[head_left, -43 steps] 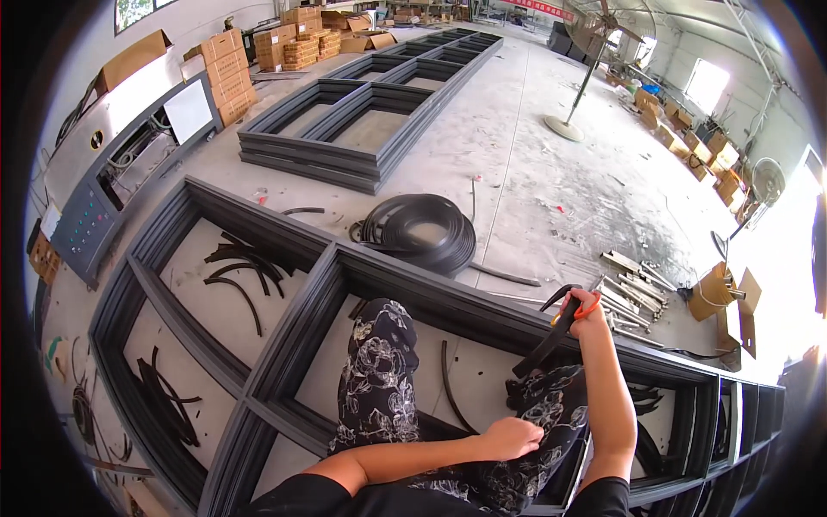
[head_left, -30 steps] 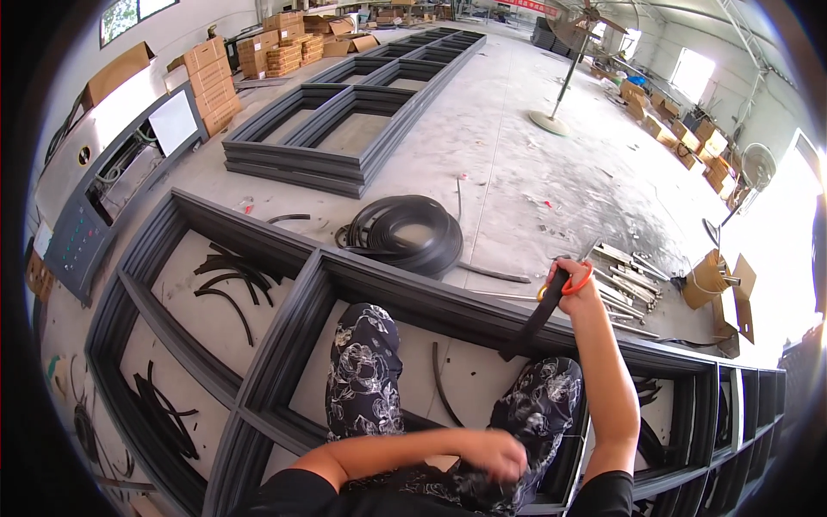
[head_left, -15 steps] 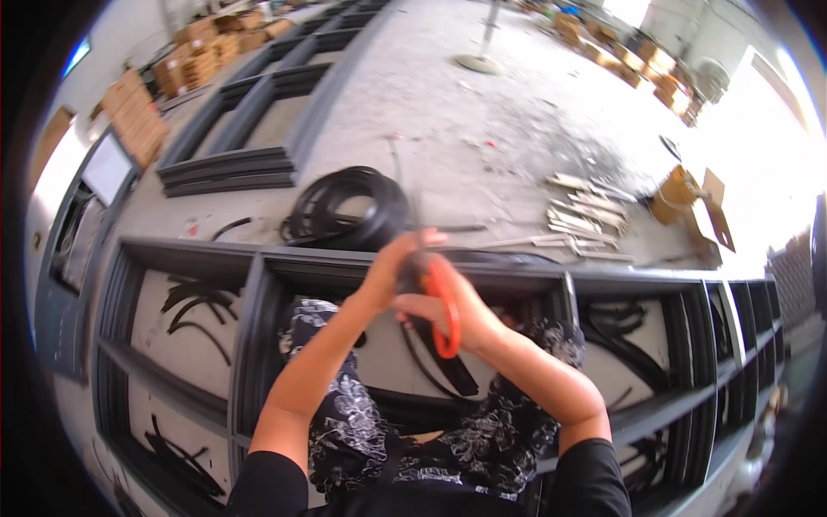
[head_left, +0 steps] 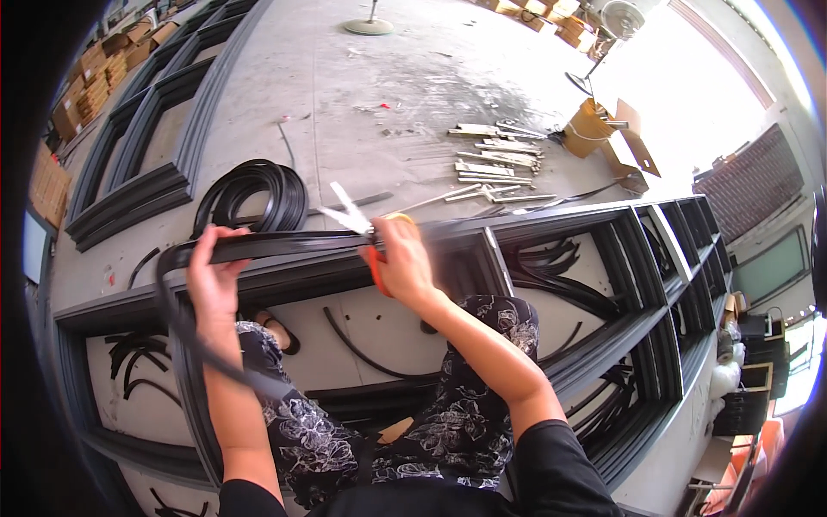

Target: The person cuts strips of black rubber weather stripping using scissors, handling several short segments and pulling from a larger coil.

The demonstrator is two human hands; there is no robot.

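My left hand (head_left: 215, 280) grips a long black rubber strip (head_left: 297, 245), pinching it between thumb and fingers. The strip runs across to the scissors on the right, and its other part bends round and hangs down past my left forearm to my knee. My right hand (head_left: 407, 263) holds scissors (head_left: 346, 211) with orange handles. Their blades are spread apart and point up and to the left, beside the strip. Whether the strip lies between the blades cannot be made out. Both hands are above the near bar of a dark grey frame (head_left: 504, 271).
A coil of black strip (head_left: 250, 202) lies on the floor beyond the frame. Pale metal pieces (head_left: 500, 159), a yellow bucket (head_left: 588, 129) and an opened carton (head_left: 627, 155) are at the far right. More stacked frames (head_left: 129, 207) stand at the far left. Cut strips (head_left: 138, 358) lie inside the frame's openings.
My hands, close together before, are now apart, with the left one moved left along the strip. The scissors, blurred earlier, now show spread blades. The view has turned to the right.
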